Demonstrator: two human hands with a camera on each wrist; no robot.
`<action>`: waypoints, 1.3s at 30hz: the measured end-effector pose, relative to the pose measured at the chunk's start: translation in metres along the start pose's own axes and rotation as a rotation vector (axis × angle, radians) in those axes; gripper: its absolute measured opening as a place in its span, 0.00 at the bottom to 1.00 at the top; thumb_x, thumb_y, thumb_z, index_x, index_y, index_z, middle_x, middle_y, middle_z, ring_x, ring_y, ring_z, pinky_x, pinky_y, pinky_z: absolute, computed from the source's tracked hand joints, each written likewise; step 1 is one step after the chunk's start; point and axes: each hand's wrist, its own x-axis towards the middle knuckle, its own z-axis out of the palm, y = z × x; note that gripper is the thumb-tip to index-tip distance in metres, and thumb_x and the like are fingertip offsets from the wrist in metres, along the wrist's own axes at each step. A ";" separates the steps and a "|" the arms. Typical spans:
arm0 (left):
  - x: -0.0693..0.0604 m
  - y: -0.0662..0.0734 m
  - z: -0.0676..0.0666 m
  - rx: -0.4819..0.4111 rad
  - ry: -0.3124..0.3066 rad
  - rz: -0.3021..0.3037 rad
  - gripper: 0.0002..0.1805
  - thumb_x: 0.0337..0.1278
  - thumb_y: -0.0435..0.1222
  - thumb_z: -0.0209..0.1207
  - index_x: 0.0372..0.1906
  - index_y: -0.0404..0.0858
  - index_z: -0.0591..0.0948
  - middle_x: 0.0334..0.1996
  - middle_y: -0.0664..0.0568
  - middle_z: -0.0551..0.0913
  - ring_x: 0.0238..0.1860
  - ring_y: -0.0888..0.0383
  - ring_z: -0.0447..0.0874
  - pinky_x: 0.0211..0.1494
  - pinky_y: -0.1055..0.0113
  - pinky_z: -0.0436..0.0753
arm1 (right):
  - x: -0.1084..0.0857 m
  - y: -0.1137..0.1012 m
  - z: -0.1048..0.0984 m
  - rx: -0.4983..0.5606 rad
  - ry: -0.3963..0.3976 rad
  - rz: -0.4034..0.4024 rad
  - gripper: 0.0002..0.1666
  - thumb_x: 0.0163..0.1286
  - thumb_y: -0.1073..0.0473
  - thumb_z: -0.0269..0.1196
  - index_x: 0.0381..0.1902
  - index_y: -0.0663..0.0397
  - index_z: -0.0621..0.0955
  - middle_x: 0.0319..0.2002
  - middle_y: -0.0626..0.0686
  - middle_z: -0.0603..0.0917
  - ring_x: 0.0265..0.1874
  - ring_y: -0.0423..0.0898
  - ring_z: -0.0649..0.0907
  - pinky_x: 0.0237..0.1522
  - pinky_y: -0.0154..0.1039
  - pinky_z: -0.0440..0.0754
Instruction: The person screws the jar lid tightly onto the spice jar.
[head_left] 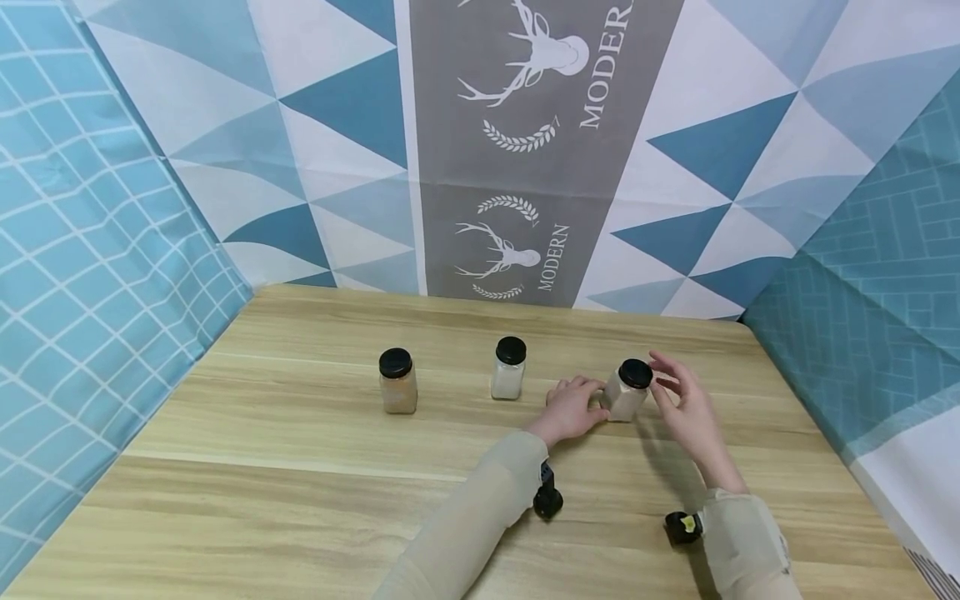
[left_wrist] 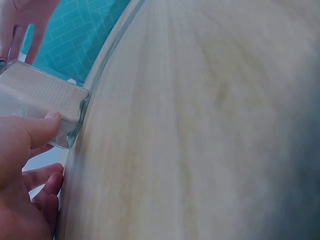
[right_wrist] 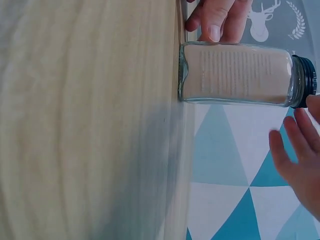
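Note:
In the head view, a square glass jar [head_left: 624, 402] with a black lid [head_left: 636, 372] and pale, pinkish powder stands on the table's right side. My left hand [head_left: 572, 410] grips it low down, with the thumb [left_wrist: 47, 127] on one face in the left wrist view. At its other side is my right hand [head_left: 688, 412], fingers spread around the lid's level. In the right wrist view the right thumb [right_wrist: 314, 106] appears to touch the lid's edge, while the other fingers stand away from the glass. The jar's base looks to rest on or very near the wood.
A jar of white powder [head_left: 507, 380] stands left of my left hand, and a jar of tan powder [head_left: 399, 393] farther left. Both have black lids. Patterned cloth [head_left: 345, 167] hangs behind the wooden table [head_left: 285, 500] and at both sides.

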 end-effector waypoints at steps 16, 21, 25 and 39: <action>-0.001 0.001 0.000 -0.004 0.000 0.001 0.26 0.56 0.51 0.55 0.61 0.54 0.69 0.59 0.58 0.70 0.49 0.58 0.66 0.51 0.64 0.65 | -0.004 -0.001 0.001 0.128 -0.081 0.015 0.28 0.66 0.71 0.52 0.64 0.59 0.65 0.59 0.65 0.69 0.55 0.28 0.69 0.48 0.16 0.70; -0.001 0.001 0.001 -0.003 -0.007 -0.004 0.26 0.57 0.51 0.55 0.61 0.54 0.69 0.59 0.58 0.70 0.50 0.58 0.66 0.52 0.63 0.65 | -0.003 -0.003 0.000 0.100 -0.073 0.023 0.27 0.66 0.71 0.52 0.63 0.60 0.66 0.58 0.65 0.70 0.54 0.29 0.69 0.46 0.16 0.71; -0.002 0.002 -0.001 -0.014 -0.008 -0.008 0.26 0.57 0.50 0.55 0.61 0.53 0.69 0.59 0.57 0.70 0.50 0.57 0.66 0.52 0.62 0.65 | 0.000 -0.005 -0.002 0.075 -0.109 0.014 0.29 0.65 0.72 0.53 0.64 0.60 0.64 0.61 0.65 0.68 0.59 0.43 0.69 0.46 0.15 0.70; 0.001 0.000 0.003 -0.007 0.001 -0.002 0.26 0.57 0.51 0.55 0.61 0.54 0.69 0.59 0.58 0.69 0.51 0.57 0.65 0.51 0.62 0.65 | 0.003 0.000 -0.009 0.112 -0.215 -0.017 0.30 0.68 0.71 0.48 0.67 0.54 0.60 0.62 0.63 0.67 0.57 0.27 0.67 0.50 0.17 0.69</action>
